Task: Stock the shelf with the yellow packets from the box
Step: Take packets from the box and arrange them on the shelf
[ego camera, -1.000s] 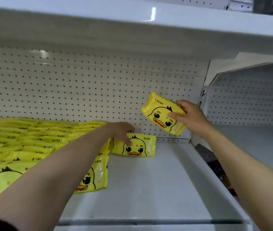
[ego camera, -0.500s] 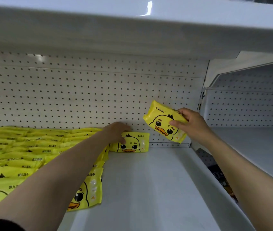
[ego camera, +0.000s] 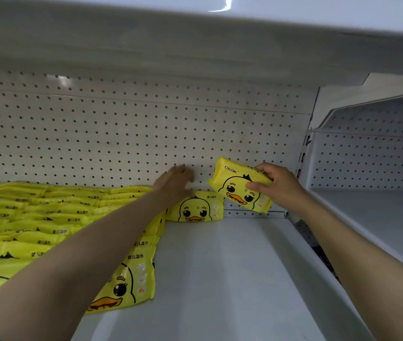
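Since the last frame my right hand (ego camera: pixel 279 187) has brought its packet (ego camera: pixel 241 184) lower, toward the shelf's (ego camera: pixel 232 267) back edge, fingers clamped on it. Left hand (ego camera: pixel 176 185), fingers relaxed, steadies the standing packet (ego camera: pixel 195 207). Next: seat mine just beside it.

Soft, even light, a glare streak on the upper shelf (ego camera: pixel 220 6), wide-angle bowing at the edges, and the left hand (ego camera: pixel 174 185) slightly motion-blurred.

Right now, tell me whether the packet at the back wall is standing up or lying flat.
Standing up: the packet at the back wall rests on its bottom edge, duck face forward, against the pegboard.
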`<state>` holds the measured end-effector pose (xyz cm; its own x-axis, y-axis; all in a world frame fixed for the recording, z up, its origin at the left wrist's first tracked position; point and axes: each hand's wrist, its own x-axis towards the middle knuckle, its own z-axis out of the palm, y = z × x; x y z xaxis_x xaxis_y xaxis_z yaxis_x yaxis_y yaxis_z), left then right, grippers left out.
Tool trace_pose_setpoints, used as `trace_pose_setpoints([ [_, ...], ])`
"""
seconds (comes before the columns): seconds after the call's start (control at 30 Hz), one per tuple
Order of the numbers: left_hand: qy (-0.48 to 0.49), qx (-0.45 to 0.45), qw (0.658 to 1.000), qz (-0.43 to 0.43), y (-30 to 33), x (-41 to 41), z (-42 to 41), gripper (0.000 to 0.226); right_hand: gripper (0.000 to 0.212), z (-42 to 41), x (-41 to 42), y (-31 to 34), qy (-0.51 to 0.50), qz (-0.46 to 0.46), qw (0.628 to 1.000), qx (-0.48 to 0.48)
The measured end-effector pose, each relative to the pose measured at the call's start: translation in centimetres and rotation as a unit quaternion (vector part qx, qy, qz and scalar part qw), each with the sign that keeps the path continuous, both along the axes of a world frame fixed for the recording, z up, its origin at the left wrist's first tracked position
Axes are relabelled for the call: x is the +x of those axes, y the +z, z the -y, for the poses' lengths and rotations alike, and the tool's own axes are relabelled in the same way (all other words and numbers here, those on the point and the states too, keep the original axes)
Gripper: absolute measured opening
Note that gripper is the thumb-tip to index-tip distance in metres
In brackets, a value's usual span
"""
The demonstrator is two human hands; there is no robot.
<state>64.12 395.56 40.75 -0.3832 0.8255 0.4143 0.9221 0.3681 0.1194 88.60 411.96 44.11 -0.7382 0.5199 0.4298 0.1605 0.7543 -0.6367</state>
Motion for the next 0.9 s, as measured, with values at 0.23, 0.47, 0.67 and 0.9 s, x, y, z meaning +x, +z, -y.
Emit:
trace_pose_setpoints([
  [0.23, -0.100, 0.043, 0.985, 0.132, 4.5, 2.8, 1.7, 0.050, 0.026, 1.5, -3.5, -2.1, 0.057, 0.111, 0.992, 0.022],
  [0.47, 0.012, -0.111, 0.994, 0.006, 1.3, 3.8, 2.6, 0.057, 0.028, 3.9, -7.4, -4.8, 0.096, 0.140, 0.985, -0.028],
  [0.67, 0.082, -0.102, 0.991, 0.008, 1.3, 2.7, 3.0, 0.036, 0.023, 4.4, -9.9, -5.4, 0.064, 0.137, 0.988, 0.024],
  [0.9, 0.139, -0.090, 0.986, -0.002, 0.6, 2.5, 2.6, 0.031, 0.051, 5.5, -10.9, -6.2, -0.046, 0.179, 0.951, 0.249],
])
